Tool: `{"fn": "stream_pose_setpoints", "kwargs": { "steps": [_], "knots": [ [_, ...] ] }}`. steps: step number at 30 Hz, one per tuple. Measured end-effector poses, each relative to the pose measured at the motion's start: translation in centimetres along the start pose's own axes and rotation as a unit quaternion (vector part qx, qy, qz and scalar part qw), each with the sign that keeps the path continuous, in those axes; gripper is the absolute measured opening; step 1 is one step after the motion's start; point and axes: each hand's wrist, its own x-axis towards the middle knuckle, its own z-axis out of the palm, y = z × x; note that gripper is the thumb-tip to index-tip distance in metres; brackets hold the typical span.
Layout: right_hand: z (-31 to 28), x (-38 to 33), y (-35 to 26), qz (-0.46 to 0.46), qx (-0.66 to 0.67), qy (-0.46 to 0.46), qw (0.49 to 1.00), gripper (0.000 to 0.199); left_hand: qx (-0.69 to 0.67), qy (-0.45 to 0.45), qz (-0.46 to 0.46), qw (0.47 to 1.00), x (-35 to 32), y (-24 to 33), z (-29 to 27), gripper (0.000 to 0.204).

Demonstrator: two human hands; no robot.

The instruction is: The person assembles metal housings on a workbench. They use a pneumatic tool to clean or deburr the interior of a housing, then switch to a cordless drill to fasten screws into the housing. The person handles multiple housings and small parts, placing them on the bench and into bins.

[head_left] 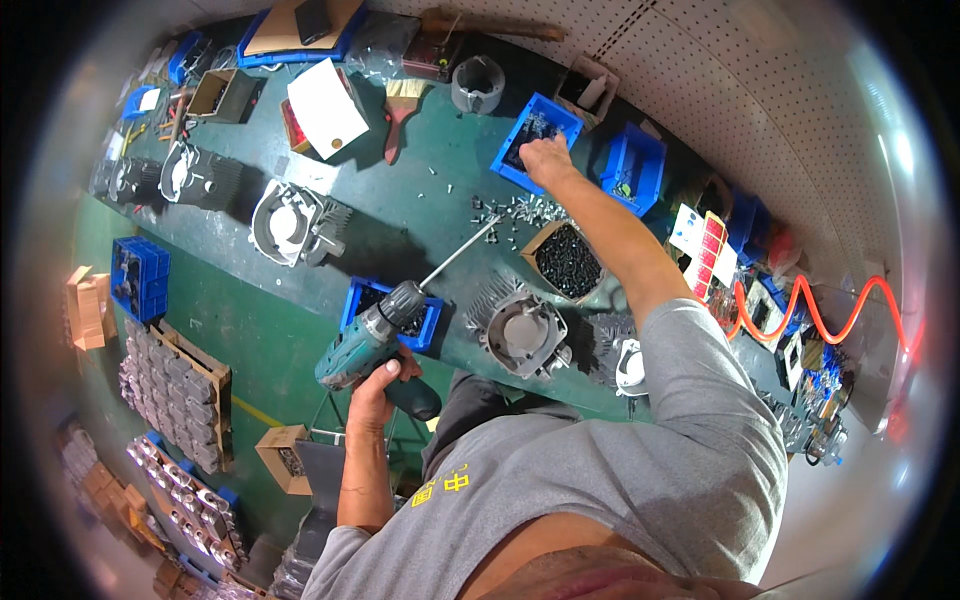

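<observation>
My left hand (372,397) grips the handle of a green and black cordless drill (362,345), its long bit pointing up and right over the bench. My right hand (546,160) reaches into a blue bin (507,168) of small dark parts at the far side. Its fingers look bent together, with the tips hidden among the parts. Beneath my right forearm stands an open cardboard box (545,236) of black screws. Loose silver screws (538,209) lie near the tip of the bit. A finned metal housing (522,333) rests on the bench in front of me.
More finned housings (290,222) stand to the left. A second blue bin (640,165) is right of my arm; another (430,325) sits behind the drill. A red-handled brush (397,130) and a grey cylinder (477,84) lie at the back. An orange coiled hose (815,322) hangs at right.
</observation>
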Motion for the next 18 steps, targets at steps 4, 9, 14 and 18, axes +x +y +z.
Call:
{"fn": "stream_pose_setpoints", "kwargs": {
  "steps": [4, 9, 14, 18],
  "knots": [
    [0.5, 0.2, 0.0, -0.002, -0.003, 0.019, 1.0, 0.02, -0.005, -0.001, 0.001, 1.0, 0.1, -0.1, -0.3, 0.04],
    [1.0, 0.6, 2.0, -0.028, 0.008, 0.164, 0.986, 0.017, -0.015, -0.002, 0.0, 1.0, 0.2, -0.5, -0.8, 0.038],
    [2.0, 1.3, 2.1, -0.019, -0.014, 0.173, 0.985, 0.018, 0.01, 0.013, -0.017, 1.0, 0.3, -0.6, -0.6, 0.042],
    [0.8, -1.0, 1.7, -0.066, -0.033, 0.112, 0.991, 0.019, 0.02, 0.015, -0.016, 1.0, 0.3, -0.5, -0.3, 0.045]
  ]
}}
